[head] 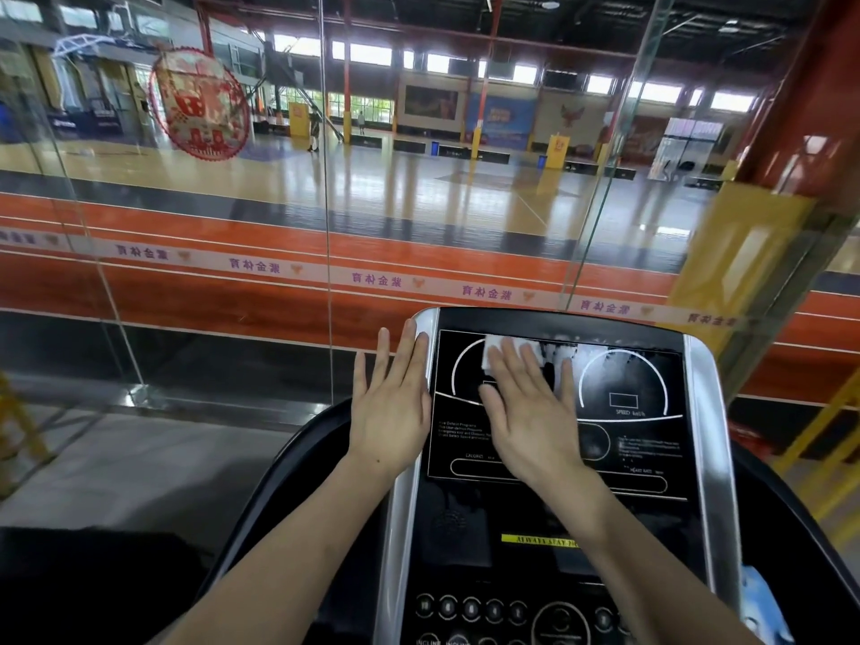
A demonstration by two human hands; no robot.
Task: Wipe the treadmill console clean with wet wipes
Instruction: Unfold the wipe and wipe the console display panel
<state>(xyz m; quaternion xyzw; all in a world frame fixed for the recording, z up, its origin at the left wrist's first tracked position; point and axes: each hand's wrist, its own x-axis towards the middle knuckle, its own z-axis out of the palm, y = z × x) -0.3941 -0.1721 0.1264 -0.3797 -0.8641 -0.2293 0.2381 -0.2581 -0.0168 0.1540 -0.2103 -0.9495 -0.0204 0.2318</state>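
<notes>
Item: treadmill console [558,458], black display panel in a silver frame, button row below near the bottom edge of view.

Right hand [530,412]: flat, fingers straight and spread, pressing a white wet wipe [492,353] against the upper left part of the display. Nothing is clamped; the wipe is held only by palm pressure. Most of it lies under the fingers, one corner showing beyond the fingertips.

Left hand [391,402]: flat, fingers straight, resting along the silver left edge of the console, just beside the pressing hand. It holds nothing and appears to steady the frame.

Condition: wet smears lie to the right of the pressing hand, across the top of the display. The lower display and the button row look dry, so the job seems early.

Risks, as judged:
- The wipe may bunch or slide out from under the flat fingers, since no finger curls round it.
- Bare fingertips past the wipe may leave fresh marks on the glass.
- Moisture may run down toward the buttons.
- A press lower down could trigger a control.
</notes>
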